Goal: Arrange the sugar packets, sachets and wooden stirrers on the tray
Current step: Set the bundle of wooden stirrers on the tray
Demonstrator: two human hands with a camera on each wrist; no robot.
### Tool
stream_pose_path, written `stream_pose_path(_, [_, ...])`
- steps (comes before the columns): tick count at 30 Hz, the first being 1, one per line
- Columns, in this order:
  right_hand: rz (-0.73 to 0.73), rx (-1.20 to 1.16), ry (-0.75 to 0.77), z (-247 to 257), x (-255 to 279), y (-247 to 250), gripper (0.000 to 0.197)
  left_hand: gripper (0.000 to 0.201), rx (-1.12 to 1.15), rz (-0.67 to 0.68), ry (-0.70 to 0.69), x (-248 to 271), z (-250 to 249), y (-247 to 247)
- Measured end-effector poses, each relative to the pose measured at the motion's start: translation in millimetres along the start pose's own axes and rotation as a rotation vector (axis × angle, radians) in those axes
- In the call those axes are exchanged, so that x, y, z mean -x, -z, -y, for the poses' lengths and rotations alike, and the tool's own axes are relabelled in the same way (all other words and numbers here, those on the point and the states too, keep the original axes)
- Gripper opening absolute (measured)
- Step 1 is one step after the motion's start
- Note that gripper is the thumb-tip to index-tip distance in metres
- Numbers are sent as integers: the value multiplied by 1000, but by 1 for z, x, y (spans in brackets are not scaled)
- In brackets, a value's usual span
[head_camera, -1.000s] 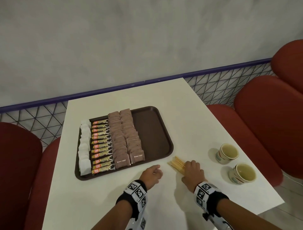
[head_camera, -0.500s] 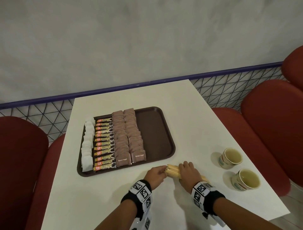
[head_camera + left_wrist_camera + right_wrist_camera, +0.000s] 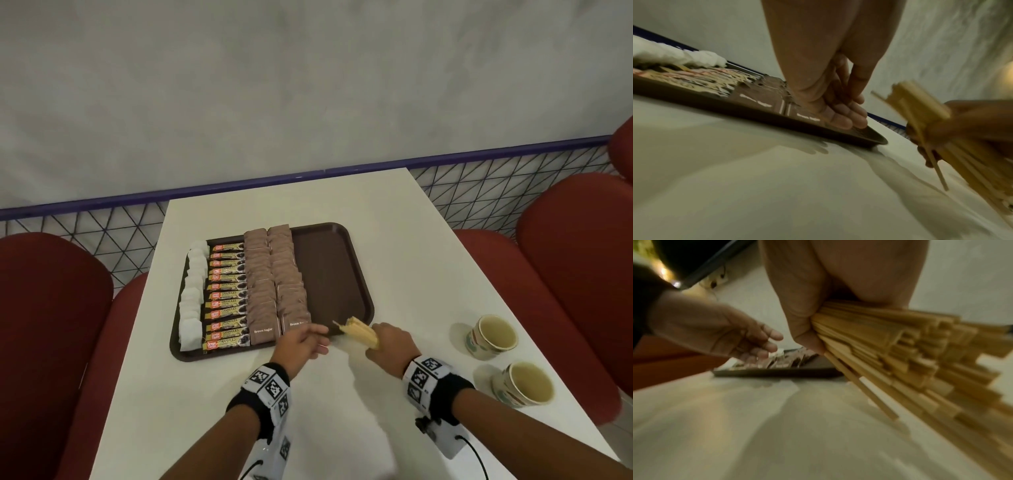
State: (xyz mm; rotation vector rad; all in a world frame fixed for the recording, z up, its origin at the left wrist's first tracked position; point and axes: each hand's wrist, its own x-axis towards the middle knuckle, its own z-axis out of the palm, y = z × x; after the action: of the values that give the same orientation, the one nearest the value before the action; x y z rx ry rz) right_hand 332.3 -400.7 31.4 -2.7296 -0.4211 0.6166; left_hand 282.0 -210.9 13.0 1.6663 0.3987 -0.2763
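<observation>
A brown tray [image 3: 359, 274] lies on the white table. On it run rows of white packets [image 3: 192, 301], gold-and-black granule sachets [image 3: 227, 298] and brown sugar packets [image 3: 274, 284]; its right third is bare. My right hand [image 3: 387, 344] grips a bundle of wooden stirrers [image 3: 359, 334] [image 3: 890, 353] [image 3: 920, 113], lifted off the table at the tray's near right corner. My left hand [image 3: 305, 342] [image 3: 840, 113] hovers beside it over the tray's near edge, fingers loosely extended and holding nothing.
Two paper cups [image 3: 493, 337] [image 3: 524, 383] stand near the table's right edge. Red padded seats [image 3: 565, 274] flank the table on both sides. A wire-mesh rail [image 3: 102, 233] and a grey wall lie behind.
The right hand gathered the stirrers from the table with the left hand's help, then lifted the bundle toward the tray. The left hand let go and opened.
</observation>
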Motion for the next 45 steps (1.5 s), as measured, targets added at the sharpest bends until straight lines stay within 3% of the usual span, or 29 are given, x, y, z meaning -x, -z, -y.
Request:
stream_pose_path(3, [-35, -262, -36, 18, -4, 21, 25, 23, 10, -72, -28, -5, -3, 12])
stream_pose_path(5, [-56, -531, -45, 32, -9, 33, 7, 21, 11, -90, -29, -8, -5, 16])
stream_pose_path(9, [-91, -1014, -34, 64, -22, 57, 18, 28, -6, -92, 26, -11, -11, 18])
stream_pose_path(14, [-166, -1272, 127, 111, -33, 75, 19, 39, 180, -2, 142, -12, -37, 15])
stream_pose_path(18, [-190, -1308, 243, 136, -35, 77, 13, 47, 509, -36, 92, -11, -64, 20])
stream_pose_path(21, [-175, -1308, 235, 145, -32, 68, 18, 50, 652, -7, 3, -10, -77, 25])
stream_pose_path(24, [-157, -1308, 235, 146, -33, 63, 29, 52, 664, 10, -19, -6, -79, 30])
stream_pose_path(30, [-168, -1299, 371, 148, -31, 57, 25, 49, 702, 73, 0, 0, -76, 36])
stream_pose_path(36, [-107, -1326, 360, 145, -35, 43, 19, 46, 746, 149, 12, 7, -69, 38])
stream_pose_path(41, [-157, -1265, 380, 137, -36, 41, 16, 56, 518, 77, 54, 10, -77, 58])
stream_pose_path(45, [-109, -1041, 368, 126, -38, 40, 17, 61, 96, -97, -152, 18, -123, 84])
